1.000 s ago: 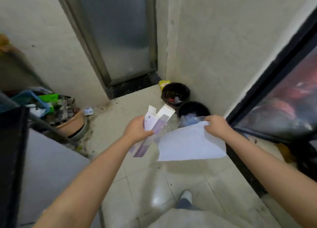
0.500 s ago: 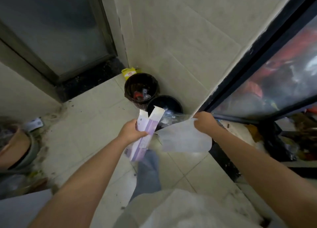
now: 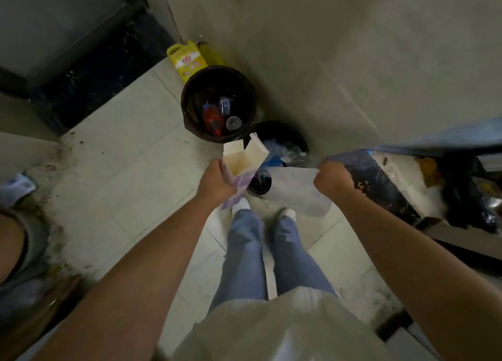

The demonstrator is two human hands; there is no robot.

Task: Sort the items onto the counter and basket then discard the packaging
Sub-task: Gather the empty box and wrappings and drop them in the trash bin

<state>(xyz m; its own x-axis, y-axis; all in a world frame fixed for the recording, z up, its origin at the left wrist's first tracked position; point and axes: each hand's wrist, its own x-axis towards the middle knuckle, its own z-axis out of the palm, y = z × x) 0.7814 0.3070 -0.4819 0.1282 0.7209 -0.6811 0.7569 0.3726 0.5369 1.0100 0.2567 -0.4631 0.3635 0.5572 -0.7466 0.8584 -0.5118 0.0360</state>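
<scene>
My left hand (image 3: 216, 182) grips an empty white-and-purple cardboard box (image 3: 244, 161) with its top flaps open, held just in front of the two bins. My right hand (image 3: 332, 180) pinches the top edge of a white plastic bag (image 3: 298, 193) that hangs down beside the box. Two round black waste bins stand in the corner: the far bin (image 3: 190, 100) holds bottles and a cup lid, and the near bin (image 3: 279, 132), lined with clear plastic, sits directly beyond both hands.
A yellow packet (image 3: 184, 57) leans against the wall behind the far bin. A dark door threshold (image 3: 95, 70) lies at the left. A black-framed glass cabinet (image 3: 407, 192) with clutter stands at the right. My legs and feet (image 3: 260, 235) are below the hands on pale floor tiles.
The view has tilted down and come closer to the bins. Both hands with the box and bag now sit right over the near bin's front edge.
</scene>
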